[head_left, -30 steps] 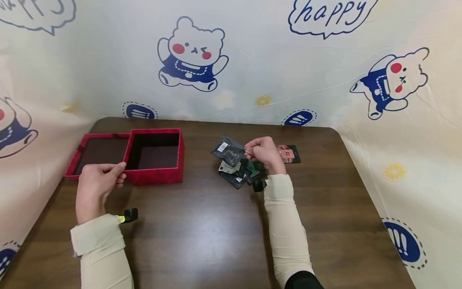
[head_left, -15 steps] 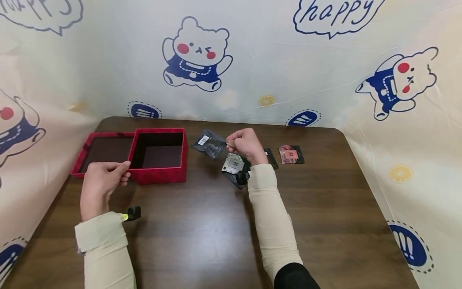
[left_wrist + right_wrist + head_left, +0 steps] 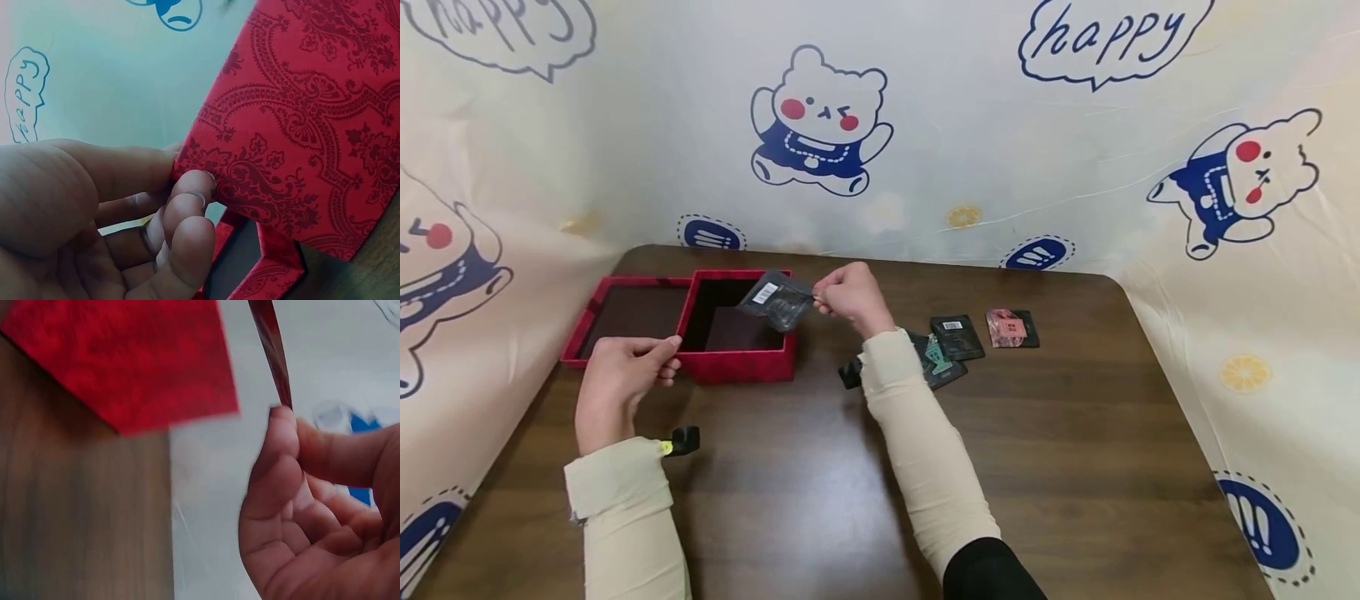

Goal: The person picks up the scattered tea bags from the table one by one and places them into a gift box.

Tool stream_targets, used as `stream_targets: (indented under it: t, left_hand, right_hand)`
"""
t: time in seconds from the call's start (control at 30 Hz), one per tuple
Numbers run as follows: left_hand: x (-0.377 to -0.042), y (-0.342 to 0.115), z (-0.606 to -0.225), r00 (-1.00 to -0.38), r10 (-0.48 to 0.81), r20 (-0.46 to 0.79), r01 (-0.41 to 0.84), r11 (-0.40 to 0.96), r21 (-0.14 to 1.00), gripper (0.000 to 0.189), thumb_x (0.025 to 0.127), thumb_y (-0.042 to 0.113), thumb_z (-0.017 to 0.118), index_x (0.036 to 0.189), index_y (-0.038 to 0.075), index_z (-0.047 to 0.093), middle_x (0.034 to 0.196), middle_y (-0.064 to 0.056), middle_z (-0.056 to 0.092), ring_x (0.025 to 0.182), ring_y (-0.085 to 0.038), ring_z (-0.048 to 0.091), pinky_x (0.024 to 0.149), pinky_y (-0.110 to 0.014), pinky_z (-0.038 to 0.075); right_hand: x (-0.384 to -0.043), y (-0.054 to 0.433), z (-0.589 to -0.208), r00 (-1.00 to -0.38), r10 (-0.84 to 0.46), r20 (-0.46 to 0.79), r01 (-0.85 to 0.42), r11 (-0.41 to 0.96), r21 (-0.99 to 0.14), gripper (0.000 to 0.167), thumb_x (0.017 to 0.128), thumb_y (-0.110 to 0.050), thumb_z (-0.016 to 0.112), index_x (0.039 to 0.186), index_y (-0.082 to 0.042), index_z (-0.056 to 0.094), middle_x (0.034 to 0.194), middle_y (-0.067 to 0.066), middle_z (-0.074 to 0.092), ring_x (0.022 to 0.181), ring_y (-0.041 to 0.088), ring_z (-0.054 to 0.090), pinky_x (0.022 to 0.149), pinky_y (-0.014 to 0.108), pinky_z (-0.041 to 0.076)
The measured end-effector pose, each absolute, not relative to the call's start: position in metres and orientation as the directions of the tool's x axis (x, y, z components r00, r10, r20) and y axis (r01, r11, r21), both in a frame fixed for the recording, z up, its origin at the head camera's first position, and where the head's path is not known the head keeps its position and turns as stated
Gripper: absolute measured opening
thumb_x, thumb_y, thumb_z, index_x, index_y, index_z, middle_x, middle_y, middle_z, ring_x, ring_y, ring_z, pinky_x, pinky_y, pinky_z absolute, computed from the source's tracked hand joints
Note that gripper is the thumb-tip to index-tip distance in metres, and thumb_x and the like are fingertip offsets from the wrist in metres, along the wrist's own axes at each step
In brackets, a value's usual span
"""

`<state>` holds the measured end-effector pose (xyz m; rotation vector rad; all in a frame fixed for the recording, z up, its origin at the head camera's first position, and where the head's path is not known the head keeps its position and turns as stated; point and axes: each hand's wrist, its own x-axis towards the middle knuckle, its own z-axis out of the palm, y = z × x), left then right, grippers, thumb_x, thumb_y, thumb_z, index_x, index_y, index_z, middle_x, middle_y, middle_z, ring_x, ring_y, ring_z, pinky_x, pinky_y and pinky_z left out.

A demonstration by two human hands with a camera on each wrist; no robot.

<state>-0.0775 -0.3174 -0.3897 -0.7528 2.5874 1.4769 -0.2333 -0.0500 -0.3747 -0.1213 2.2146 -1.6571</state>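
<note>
A dark, shiny sachet (image 3: 777,302) with a white barcode label hangs from my right hand (image 3: 853,298), pinched at one edge between thumb and fingertips. It overlaps the opening of the red box (image 3: 737,367) in the head view. In the right wrist view the sachet (image 3: 273,353) appears edge-on as a thin strip. My left hand (image 3: 628,371) pinches the near left corner of the box, whose red patterned wall (image 3: 300,119) fills much of the left wrist view. Joined at the box's left is its lid (image 3: 597,310), lying laid back with a dark inside.
Several flat sachets lie on the brown table (image 3: 790,500) to the right: a green-printed sachet (image 3: 936,358) partly behind my right sleeve, a black sachet (image 3: 957,337) with a barcode, and a pink-and-black sachet (image 3: 1011,328). A cartoon-printed cloth (image 3: 917,125) surrounds the table.
My right hand has carried the barcoded sachet leftward from the pile to over the box. My left hand keeps its grip on the box corner. The view has shifted slightly.
</note>
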Motion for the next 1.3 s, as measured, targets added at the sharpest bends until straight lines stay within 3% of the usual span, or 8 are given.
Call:
stream_targets:
  t: [0.13,0.33,0.63,0.83,0.97,1.3]
  left_hand:
    - [-0.079,-0.318,-0.389,-0.876,-0.379,-0.298,-0.445,0.398,0.802,0.056,0.099,0.043,0.063,0.128,-0.004,0.065,0.086,-0.008,0.072,0.072,-0.016,0.068,0.070,-0.023,0.057]
    - [-0.083,-0.315,-0.390,-0.884,-0.362,-0.296,-0.433,0.391,0.812,0.051,0.100,0.037,0.064,0.127,-0.005,0.066,0.087,-0.011,0.072,0.070,-0.016,0.068,0.070,-0.026,0.058]
    - [-0.080,-0.314,-0.390,-0.888,-0.374,-0.268,-0.415,0.402,0.816,0.045,0.100,0.034,0.064,0.121,-0.006,0.068,0.081,-0.007,0.070,0.068,-0.014,0.067,0.068,-0.025,0.058]
    - [-0.079,-0.313,-0.390,-0.883,-0.387,-0.266,-0.422,0.404,0.811,0.045,0.100,0.034,0.063,0.121,-0.005,0.069,0.082,-0.008,0.070,0.068,-0.014,0.066,0.067,-0.025,0.058]
    - [-0.078,-0.313,-0.389,-0.882,-0.389,-0.266,-0.427,0.420,0.801,0.046,0.101,0.036,0.063,0.121,-0.005,0.069,0.086,-0.012,0.071,0.069,-0.016,0.067,0.067,-0.024,0.057]
    - [-0.075,-0.317,-0.391,-0.877,-0.398,-0.269,-0.441,0.445,0.780,0.049,0.100,0.041,0.062,0.120,-0.003,0.070,0.090,-0.014,0.071,0.072,-0.018,0.069,0.068,-0.021,0.056]
  right_hand:
    - [-0.229,-0.080,-0.371,-0.941,-0.252,-0.224,0.130,0.342,-0.931,0.012,0.092,-0.001,0.070,0.082,0.000,0.075,0.073,0.012,0.070,0.055,0.015,0.061,0.050,0.020,0.049]
    - [-0.227,-0.093,-0.368,-0.952,-0.209,-0.225,0.124,0.411,-0.903,0.014,0.093,-0.008,0.073,0.079,-0.003,0.077,0.070,0.007,0.067,0.067,0.023,0.068,0.055,0.025,0.053]
    - [-0.225,-0.104,-0.369,-0.967,-0.230,-0.110,-0.050,0.594,-0.803,0.017,0.090,-0.015,0.074,0.074,-0.011,0.078,0.069,-0.003,0.067,0.068,0.014,0.062,0.052,0.024,0.049]
    - [-0.219,-0.118,-0.367,-0.969,-0.225,-0.099,-0.099,0.729,-0.678,0.037,0.092,-0.019,0.069,0.057,-0.015,0.061,0.056,-0.001,0.056,0.058,0.016,0.053,0.044,0.028,0.041]
    - [-0.216,-0.126,-0.368,-0.968,-0.236,-0.086,-0.136,0.779,-0.613,0.043,0.093,-0.019,0.067,0.054,-0.015,0.051,0.053,-0.001,0.049,0.056,0.016,0.049,0.041,0.030,0.039]
    - [-0.213,-0.137,-0.373,-0.962,-0.274,-0.026,-0.228,0.848,-0.479,0.033,0.092,-0.027,0.071,0.062,-0.016,0.064,0.074,0.000,0.063,0.063,0.018,0.058,0.047,0.032,0.049]
